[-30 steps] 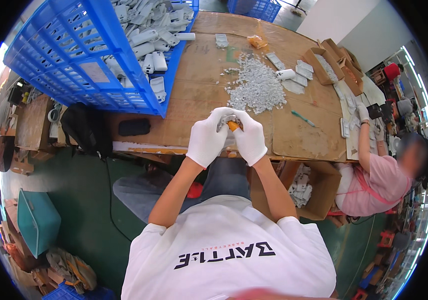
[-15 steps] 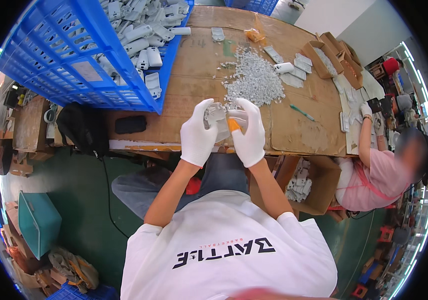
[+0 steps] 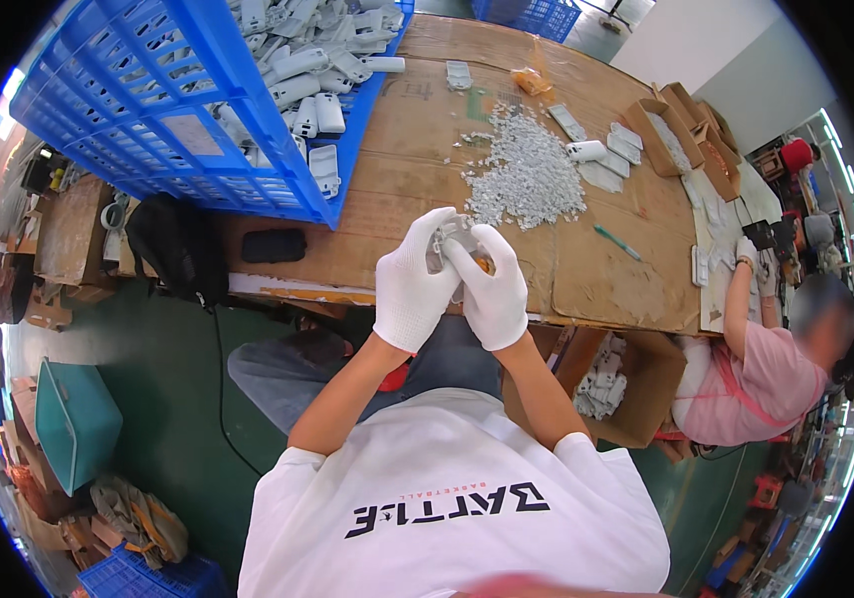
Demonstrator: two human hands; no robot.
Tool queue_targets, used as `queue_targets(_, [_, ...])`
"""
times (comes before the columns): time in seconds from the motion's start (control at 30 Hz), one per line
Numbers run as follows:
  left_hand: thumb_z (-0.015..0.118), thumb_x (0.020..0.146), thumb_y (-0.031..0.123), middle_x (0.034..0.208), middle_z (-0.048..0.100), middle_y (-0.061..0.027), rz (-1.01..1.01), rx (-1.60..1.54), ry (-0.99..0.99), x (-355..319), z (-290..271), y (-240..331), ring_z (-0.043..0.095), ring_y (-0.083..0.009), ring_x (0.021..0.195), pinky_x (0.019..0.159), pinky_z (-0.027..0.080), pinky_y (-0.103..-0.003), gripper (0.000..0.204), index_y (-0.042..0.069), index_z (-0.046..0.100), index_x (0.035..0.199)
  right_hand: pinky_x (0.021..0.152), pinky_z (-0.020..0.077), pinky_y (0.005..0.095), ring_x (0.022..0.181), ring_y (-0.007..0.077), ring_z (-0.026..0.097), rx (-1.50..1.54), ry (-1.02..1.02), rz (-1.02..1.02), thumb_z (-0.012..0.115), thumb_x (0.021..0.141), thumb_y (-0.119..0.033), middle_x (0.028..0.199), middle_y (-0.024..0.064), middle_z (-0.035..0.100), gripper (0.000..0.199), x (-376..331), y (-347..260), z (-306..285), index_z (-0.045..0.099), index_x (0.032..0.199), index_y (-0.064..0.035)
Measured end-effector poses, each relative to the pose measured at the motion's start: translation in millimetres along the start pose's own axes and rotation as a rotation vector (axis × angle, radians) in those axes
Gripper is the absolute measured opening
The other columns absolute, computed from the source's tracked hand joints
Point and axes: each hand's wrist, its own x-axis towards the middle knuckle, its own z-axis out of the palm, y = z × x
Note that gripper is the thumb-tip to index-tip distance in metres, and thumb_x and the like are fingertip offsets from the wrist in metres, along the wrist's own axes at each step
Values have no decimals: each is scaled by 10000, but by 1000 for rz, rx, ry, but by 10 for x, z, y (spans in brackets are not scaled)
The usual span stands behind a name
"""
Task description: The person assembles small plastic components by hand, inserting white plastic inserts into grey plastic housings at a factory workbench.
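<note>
Above the table's front edge, my two white-gloved hands are close together around a small translucent plastic part [image 3: 458, 235]. My left hand [image 3: 411, 287] curls its fingers round the part's left side. On the other side, my right hand [image 3: 495, 294] grips it, the thumb laid across it. A bit of orange shows among the right fingers. The hands hide much of the part. Just beyond them a heap of small clear pieces [image 3: 527, 169] is spread on the cardboard-covered table [image 3: 407, 149].
A blue crate [image 3: 138, 130] full of white plastic casings [image 3: 328, 113] stands at left. A black case [image 3: 274, 245] and a teal pen [image 3: 616, 242] lie on the table. Small boxes [image 3: 664, 137] sit at far right, near a co-worker in pink [image 3: 756, 384]. An open carton [image 3: 646, 389] is below.
My right hand has moved in against the left, its thumb now crossing the plastic part. The orange patch is mostly covered. The whole view has shifted slightly.
</note>
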Motion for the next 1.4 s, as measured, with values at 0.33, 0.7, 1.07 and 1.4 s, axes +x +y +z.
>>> queue_targets(0.33, [665, 831, 25, 1008, 726, -161, -6, 10, 16, 18, 213, -40, 733, -239, 922, 789, 558, -311, 409, 43, 629, 1238, 890, 535, 392, 1088, 333, 607, 109, -29, 148, 664, 725, 85, 1284, 163, 524, 478, -39, 100, 24, 675, 1177, -68])
queue_targets(0.7, [698, 849, 197, 1453, 475, -269, 155, 235, -294, 480, 447, -180, 429, -357, 1394, 1145, 342, -378, 733, -43, 383, 1466, 945, 495, 442, 1167, 396, 520, 24, -60, 328, 626, 748, 18, 1214, 188, 519, 383, -116, 814, -337, 521, 1111, -40])
queue_targets(1.07, [568, 951, 147, 936, 715, -86, -236, 1606, 301, 1433, -170, -1047, 725, -243, 872, 699, 589, -359, 139, 71, 684, 969, 949, 476, 443, 1067, 352, 598, -989, -150, 648, 700, 761, -144, 1090, 191, 630, 383, -539, 3333, -1852, 634, 1123, -38])
queue_targets(1.4, [586, 798, 62, 842, 617, -87, 563, 905, -30, 1076, 63, -953, 613, -296, 879, 748, 497, -430, 164, 156, 666, 905, 721, 517, 390, 801, 258, 603, -188, -141, 160, 671, 744, -75, 829, 48, 597, 118, -118, 1529, 153, 650, 840, -142])
